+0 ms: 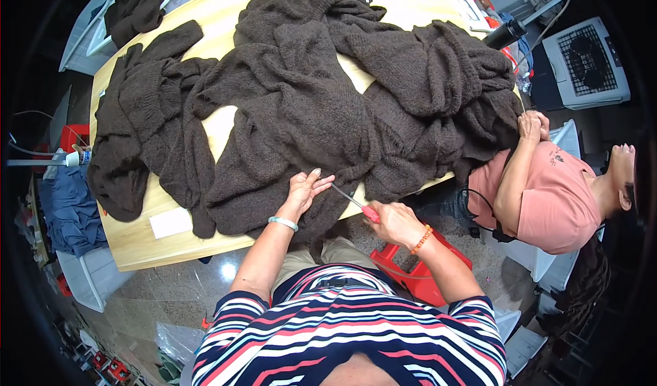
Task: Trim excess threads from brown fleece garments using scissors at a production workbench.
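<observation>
My right hand [395, 223] is closed around the red handle of a thin metal-shafted tool [348, 196]; the kind of tip does not show. The shaft slants up and left, its far end meeting the fingertips of my left hand [306, 191]. That hand lies palm up over a dark brown knitted garment [294, 126], its fingers stretched out and the thumb apart. Whether a thread lies between them is too small to tell. The garment spreads in folds across the table, and its near edge hangs toward my lap.
More dark brown knits [157, 105] lie on the light wooden table [130, 246], beside a white paper [170, 223]. At the right sits a person in a pink shirt [558, 201], hands on the knits. A red plastic stool [428, 283] stands below my right forearm. Blue cloth [70, 208] fills a bin at left.
</observation>
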A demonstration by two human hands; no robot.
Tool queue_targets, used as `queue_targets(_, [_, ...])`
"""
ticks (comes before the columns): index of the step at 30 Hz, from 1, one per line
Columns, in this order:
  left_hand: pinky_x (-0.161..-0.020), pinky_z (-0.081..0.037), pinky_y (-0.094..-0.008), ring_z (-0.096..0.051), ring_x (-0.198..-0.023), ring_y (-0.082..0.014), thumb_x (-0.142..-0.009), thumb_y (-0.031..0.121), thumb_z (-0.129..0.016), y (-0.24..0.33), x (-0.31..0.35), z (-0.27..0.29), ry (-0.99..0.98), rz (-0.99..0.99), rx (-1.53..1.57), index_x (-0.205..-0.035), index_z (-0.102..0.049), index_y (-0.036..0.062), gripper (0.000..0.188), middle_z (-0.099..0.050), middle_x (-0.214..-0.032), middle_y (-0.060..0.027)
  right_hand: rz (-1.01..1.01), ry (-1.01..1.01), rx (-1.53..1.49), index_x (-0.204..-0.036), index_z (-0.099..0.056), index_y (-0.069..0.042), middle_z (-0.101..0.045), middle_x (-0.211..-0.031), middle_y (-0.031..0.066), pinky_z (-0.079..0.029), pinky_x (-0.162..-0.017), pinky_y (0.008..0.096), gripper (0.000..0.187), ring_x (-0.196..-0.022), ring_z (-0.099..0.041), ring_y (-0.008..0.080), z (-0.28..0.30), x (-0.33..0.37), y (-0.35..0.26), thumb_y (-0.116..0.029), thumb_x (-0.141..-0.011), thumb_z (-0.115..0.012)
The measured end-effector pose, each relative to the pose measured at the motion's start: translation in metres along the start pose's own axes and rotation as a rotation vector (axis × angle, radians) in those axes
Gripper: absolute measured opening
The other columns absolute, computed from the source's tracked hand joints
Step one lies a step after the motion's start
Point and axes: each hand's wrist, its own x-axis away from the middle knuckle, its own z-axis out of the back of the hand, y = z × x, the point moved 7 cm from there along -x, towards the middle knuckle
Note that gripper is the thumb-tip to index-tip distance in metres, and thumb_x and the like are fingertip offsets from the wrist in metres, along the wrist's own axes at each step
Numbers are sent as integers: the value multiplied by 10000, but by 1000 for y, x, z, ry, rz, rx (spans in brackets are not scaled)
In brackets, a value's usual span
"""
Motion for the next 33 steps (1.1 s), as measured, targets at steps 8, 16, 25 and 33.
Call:
queue_targets(8, [-718, -597, -394, -685, -958, -363, -965, 107, -569, 10, 7, 1, 42, -10, -132, -844, -422, 65, 195, -625, -905, -145, 76, 70, -110, -1066, -596, -75, -652, -794, 251, -514, -721, 507, 253, -801, -652, 419, 4, 0, -24, -194, -842, -599])
queue_targets(16, [-989, -332, -571, -391, -1271, -424, -746, 160, -731, 156, 89, -36, 689, -989, -1661, -819, -585, 16, 217, -461, -1361, -227, 5, 102, -69, -1130, -570, -101, -660, -797, 232, -528, -702, 503, 308, -786, -652, 420, -16, 16, 22, -249, -865, -622])
queue_targets(25, [-602, -452, -296, -502, -629, -134, -762, 75, -686, 117, 33, -32, 97, -591, -824, -820, -595, 22, 121, -604, -736, -17, 169, -67, 2, -1110, -581, -50, -662, -800, 248, -512, -717, 506, 316, -808, -662, 404, -69, -4, -3, -193, -829, -577])
queue_targets(33, [-574, -425, -229, -525, -644, -47, -741, -15, -713, 120, 157, -271, -688, -677, -777, -757, -610, -9, 104, -606, -699, -6, 519, 741, -18, -1461, -339, -101, -371, -1476, 74, -228, -1154, 381, 566, -1358, -336, 253, 26, -3, 25, -292, -953, -500])
